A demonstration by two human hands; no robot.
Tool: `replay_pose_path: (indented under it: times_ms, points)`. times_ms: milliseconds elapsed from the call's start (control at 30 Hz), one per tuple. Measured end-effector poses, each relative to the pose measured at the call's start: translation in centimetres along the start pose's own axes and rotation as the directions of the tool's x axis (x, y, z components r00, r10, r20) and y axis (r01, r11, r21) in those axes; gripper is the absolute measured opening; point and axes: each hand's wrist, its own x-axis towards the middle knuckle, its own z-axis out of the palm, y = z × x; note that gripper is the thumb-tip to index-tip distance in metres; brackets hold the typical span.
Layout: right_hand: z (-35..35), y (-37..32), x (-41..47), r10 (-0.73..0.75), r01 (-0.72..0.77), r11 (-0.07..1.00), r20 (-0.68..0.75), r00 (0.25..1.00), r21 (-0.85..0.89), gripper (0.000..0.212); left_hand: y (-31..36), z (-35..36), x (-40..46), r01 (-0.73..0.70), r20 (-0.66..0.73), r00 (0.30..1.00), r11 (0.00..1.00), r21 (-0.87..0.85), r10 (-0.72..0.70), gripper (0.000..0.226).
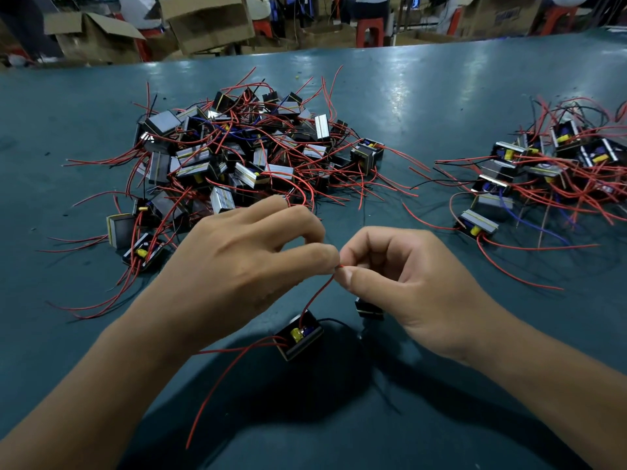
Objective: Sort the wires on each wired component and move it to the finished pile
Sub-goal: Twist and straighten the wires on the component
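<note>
A small black wired component (299, 335) with a yellow and blue core hangs or rests just below my hands, near the table's front. One red wire (317, 293) runs up from it to my fingertips. My left hand (237, 266) and my right hand (400, 283) both pinch the top end of that wire, fingertips touching. Two more red wires (224, 378) trail from the component down to the left. A second black component (369, 308) shows partly under my right hand.
A big tangled pile of components with red wires (237, 157) lies at the centre left of the teal table (407, 106). A smaller pile (549, 171) sits at the right edge. Cardboard boxes (207, 22) and red stools stand beyond the table.
</note>
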Motion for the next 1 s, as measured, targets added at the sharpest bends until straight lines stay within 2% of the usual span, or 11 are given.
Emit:
replay_pose_path:
  times_ms: [100, 200, 333, 500, 667, 700, 833, 933, 1000]
  points:
    - [0.1, 0.1, 0.0, -0.013, 0.013, 1.000, -0.011, 1.000, 0.000, 0.006, 0.1, 0.5, 0.2, 0.001, 0.034, 0.999, 0.999, -0.034, 0.000, 0.024]
    - [0.2, 0.2, -0.1, -0.035, 0.033, 0.998, -0.046, 0.998, -0.050, 0.004, 0.8, 0.8, 0.4, 0.155, 0.120, 0.984, 0.963, -0.221, -0.131, 0.025]
    - [0.2, 0.3, -0.2, -0.085, 0.072, 0.989, -0.100, 0.991, -0.129, 0.006, 1.1, 1.3, 0.4, 0.314, 0.188, 0.949, 0.838, -0.447, -0.255, 0.014]
    - [0.5, 0.3, -0.3, -0.118, 0.097, 0.980, -0.117, 0.986, -0.172, 0.007, 1.8, 1.5, 0.6, 0.502, 0.328, 0.863, 0.572, -0.649, -0.385, 0.020]
    - [0.8, 0.6, -0.3, -0.118, 0.090, 0.977, -0.136, 0.984, -0.195, 0.007, 2.4, 2.2, 1.0, 0.664, 0.485, 0.696, 0.218, -0.715, -0.530, 0.020]
    - [0.8, 0.6, -0.3, -0.116, 0.088, 0.977, -0.135, 0.984, -0.196, 0.007, 2.5, 2.2, 1.0, 0.673, 0.499, 0.677, 0.178, -0.718, -0.541, 0.019]
    - [0.6, 0.7, 0.1, -0.079, 0.055, 0.988, -0.167, 0.983, -0.144, 0.006, 2.1, 2.2, 0.9, 0.647, 0.472, 0.697, 0.188, -0.739, -0.540, 0.015]
    - [0.1, 0.9, 0.4, -0.055, 0.028, 0.991, -0.196, 0.979, -0.134, 0.010, 1.4, 2.1, 0.5, 0.638, 0.534, 0.704, 0.087, -0.765, -0.469, 0.007]
    - [-0.1, 1.1, 0.5, -0.036, 0.008, 0.991, -0.205, 0.978, -0.137, 0.013, 1.3, 2.2, 0.3, 0.638, 0.550, 0.717, 0.085, -0.765, -0.428, 0.009]
